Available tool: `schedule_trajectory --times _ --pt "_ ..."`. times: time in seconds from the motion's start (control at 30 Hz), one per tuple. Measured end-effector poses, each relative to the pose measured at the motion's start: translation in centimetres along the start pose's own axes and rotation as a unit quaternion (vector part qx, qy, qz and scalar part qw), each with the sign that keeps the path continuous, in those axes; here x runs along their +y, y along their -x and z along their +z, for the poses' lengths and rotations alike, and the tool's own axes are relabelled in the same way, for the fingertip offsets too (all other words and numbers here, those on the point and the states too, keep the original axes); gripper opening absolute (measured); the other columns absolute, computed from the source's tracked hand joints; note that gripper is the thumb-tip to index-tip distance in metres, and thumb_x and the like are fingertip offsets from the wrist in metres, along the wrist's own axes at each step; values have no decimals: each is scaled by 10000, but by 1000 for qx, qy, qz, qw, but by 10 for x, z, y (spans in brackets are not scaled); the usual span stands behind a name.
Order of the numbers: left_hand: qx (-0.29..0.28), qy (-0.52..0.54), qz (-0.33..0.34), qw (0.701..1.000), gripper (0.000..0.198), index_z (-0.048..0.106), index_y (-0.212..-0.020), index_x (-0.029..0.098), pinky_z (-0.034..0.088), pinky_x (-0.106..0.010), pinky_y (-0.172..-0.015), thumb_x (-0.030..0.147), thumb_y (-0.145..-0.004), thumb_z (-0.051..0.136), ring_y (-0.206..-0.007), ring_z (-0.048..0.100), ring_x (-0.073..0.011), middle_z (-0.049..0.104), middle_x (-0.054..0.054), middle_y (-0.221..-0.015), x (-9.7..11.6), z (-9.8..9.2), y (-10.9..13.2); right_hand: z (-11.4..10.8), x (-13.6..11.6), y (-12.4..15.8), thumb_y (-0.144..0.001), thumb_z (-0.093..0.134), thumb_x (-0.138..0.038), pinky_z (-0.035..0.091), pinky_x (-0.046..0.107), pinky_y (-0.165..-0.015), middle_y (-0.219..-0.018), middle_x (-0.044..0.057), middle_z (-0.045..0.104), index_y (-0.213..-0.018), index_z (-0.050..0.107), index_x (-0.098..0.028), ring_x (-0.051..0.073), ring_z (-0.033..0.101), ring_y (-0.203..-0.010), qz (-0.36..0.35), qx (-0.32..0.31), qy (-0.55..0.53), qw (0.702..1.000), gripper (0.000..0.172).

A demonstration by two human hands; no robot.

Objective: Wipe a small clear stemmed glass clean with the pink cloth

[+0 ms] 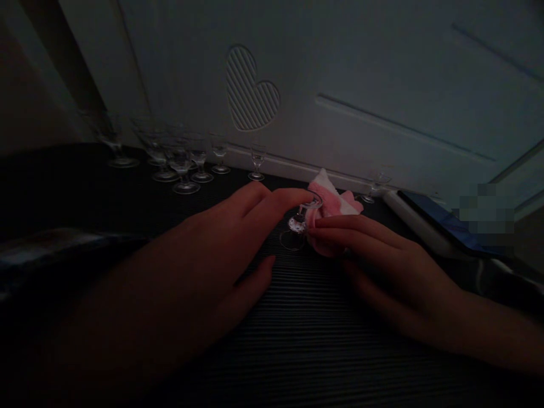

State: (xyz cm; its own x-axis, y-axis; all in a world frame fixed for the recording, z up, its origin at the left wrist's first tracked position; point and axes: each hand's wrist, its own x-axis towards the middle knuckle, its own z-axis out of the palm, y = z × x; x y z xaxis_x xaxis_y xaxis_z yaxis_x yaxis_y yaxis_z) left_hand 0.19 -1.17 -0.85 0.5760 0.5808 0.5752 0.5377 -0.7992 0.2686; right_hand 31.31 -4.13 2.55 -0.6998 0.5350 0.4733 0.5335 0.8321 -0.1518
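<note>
Small stemmed glass (301, 222) stands mid-surface on the dark ribbed tabletop (297, 317), between both hands. Left hand (221, 255) is loosely spread, fingertips on the rim — no full grasp. Right hand (374, 249) has fingers closed on a pink-white cloth (335, 204) pressed against the bowl. Looks light, thin, slippery, fragile — best held by stem or foot. More glasses (182, 164) stand along the wall.

We see the left hand (221, 249) resting its fingers (293, 198) on the rim of a small stemmed glass (300, 221) standing on the dark ribbed surface (306, 328). Just right of the glass, the right hand (374, 255) presses a pink-and-white cloth (334, 201); more glasses (182, 161) stand well left of it.
</note>
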Motion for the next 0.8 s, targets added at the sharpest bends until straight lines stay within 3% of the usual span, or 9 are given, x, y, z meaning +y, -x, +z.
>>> schedule_trajectory --times 0.27,0.57,0.8 --pt "-8 13 -4 1000 680 499 -1790 554 671 -369 -1313 200 -1213 565 -1355 856 -207 780 71 -1660 -1 1 -5 0 -1 -2 -1142 608 -9 744 452 -1380 -1702 176 904 -1679 795 -229 297 888 -1608 -5 -4 -7 1000 610" --pt "-16 5 -1 1000 713 458 -1809 565 636 -326 -1308 195 -1209 561 -1392 837 -175 759 91 -1651 -1 0 -2 1 1 0 -1142 625 -12 708 400 -1407 -1692 222 901 -1640 812 -147 294 876 -1622 -1 -1 -5 1000 549" --pt "3 16 -16 1000 656 565 -1789 519 678 -417 -1361 228 -1202 577 -1404 874 -246 812 53 -1672 -1 1 -2 -1 3 2 -1146 628 -8 686 449 -1446 -1794 191 854 -1753 767 -226 300 826 -1710 -10 3 -11 1000 660"
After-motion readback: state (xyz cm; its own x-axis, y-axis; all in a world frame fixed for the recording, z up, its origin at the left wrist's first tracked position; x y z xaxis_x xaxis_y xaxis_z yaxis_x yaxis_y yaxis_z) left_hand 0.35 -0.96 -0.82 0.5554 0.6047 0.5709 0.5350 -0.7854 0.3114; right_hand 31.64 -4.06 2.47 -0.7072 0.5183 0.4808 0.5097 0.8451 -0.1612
